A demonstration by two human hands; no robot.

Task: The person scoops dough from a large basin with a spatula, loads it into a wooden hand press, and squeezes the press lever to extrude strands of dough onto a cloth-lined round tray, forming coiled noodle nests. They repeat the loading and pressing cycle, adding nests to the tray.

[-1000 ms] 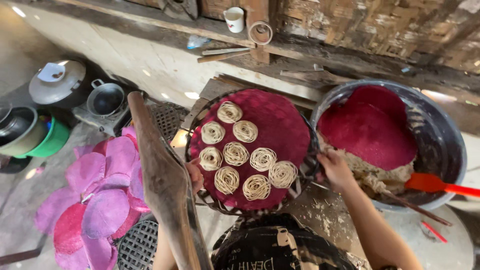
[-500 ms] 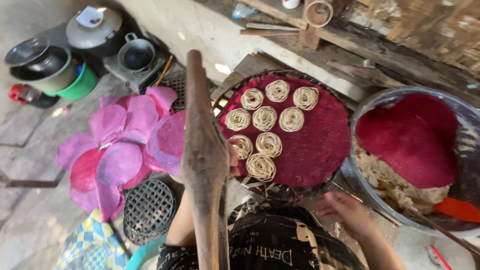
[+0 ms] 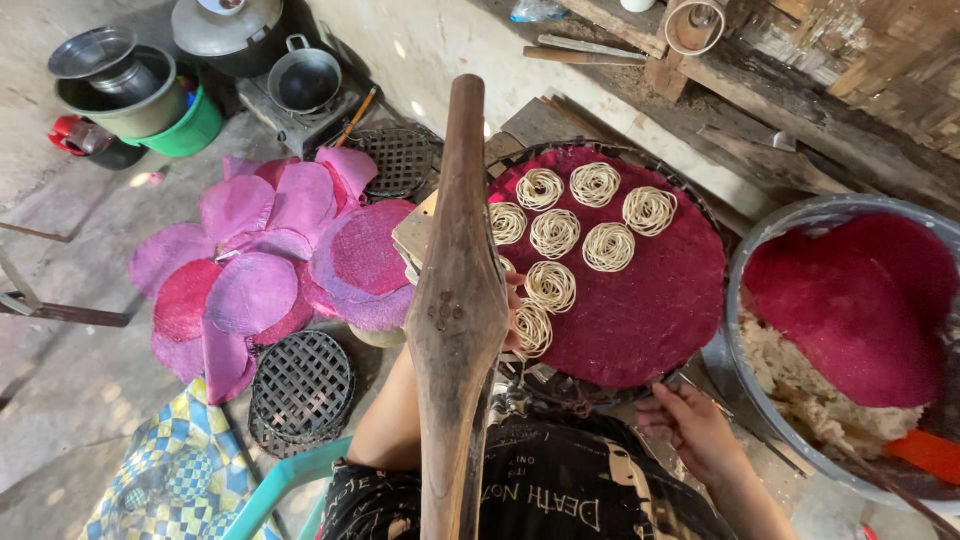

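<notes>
Looking straight down here. The round woven tray [image 3: 560,385] sits in front of the person's lap, covered with a dark red cloth [image 3: 650,300], and eight little coiled noodle nests [image 3: 555,232] lie on the upper left part of it, close together but mostly not touching.

The right hand [image 3: 695,425] is at the tray's near edge, fingers curled around the rim, so it's gripping the tray. The left hand [image 3: 515,318] is mostly hidden behind the big wooden lever [image 3: 455,310] that runs up the middle of the view; only a few fingertips show at the tray's left edge beside the nearest nests, and I can't tell whether it's gripping anything or just resting there.

To the right, touching or nearly touching the tray, there's a big metal basin [image 3: 745,260] with another red cloth over a heap of pale dough, plus an orange scraper [image 3: 925,452] near its bottom edge.

On the floor to the left lies a pile of pink and purple cloth rounds [image 3: 250,270], with black woven trays [image 3: 300,385] beside and below them. Further back are pots [image 3: 305,75] and a green tub [image 3: 195,128].
</notes>
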